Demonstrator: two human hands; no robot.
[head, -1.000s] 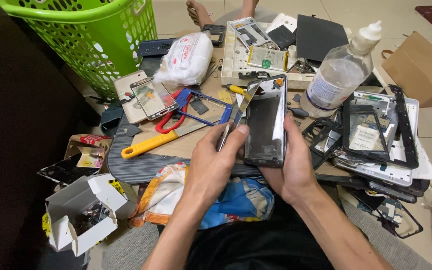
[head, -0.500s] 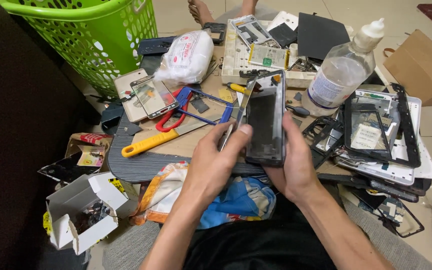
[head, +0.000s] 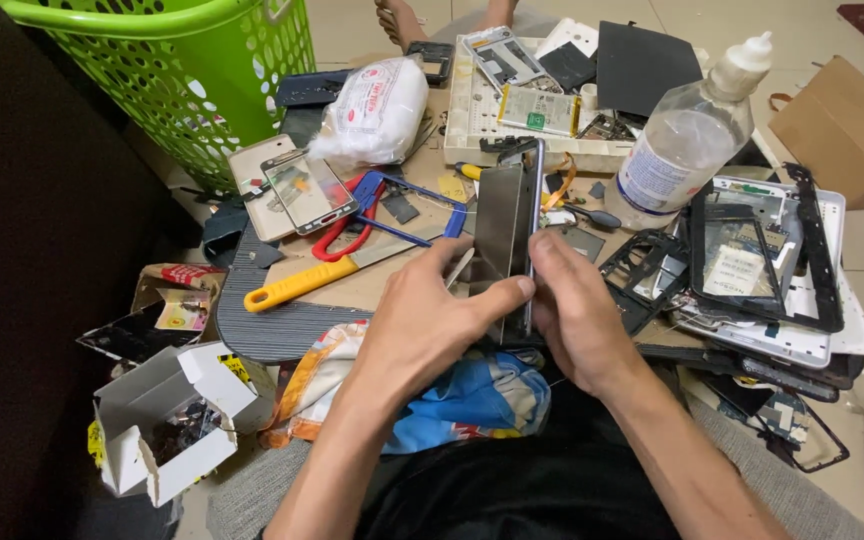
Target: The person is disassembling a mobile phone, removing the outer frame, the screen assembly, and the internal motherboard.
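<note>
Both my hands hold a dark smartphone (head: 508,235) upright and turned edge-on over a cluttered low board. My left hand (head: 430,320) grips its lower left side, thumb pressed on the screen face. My right hand (head: 577,305) pinches the phone's right edge with thumb and fingers. A thin blade or pick seems to lie between my left fingers and the phone, though it is hard to make out.
A green laundry basket (head: 202,75) stands far left. A yellow-handled knife (head: 327,272), red-handled scissors (head: 347,225), a clear squeeze bottle (head: 687,140), a white parts tray (head: 542,110), phone frames (head: 762,255) and an open white box (head: 167,420) surround me. Someone's bare feet (head: 402,15) show at the top.
The phone has turned from facing me to nearly edge-on, and my right hand has shifted from behind it to pinching its right edge.
</note>
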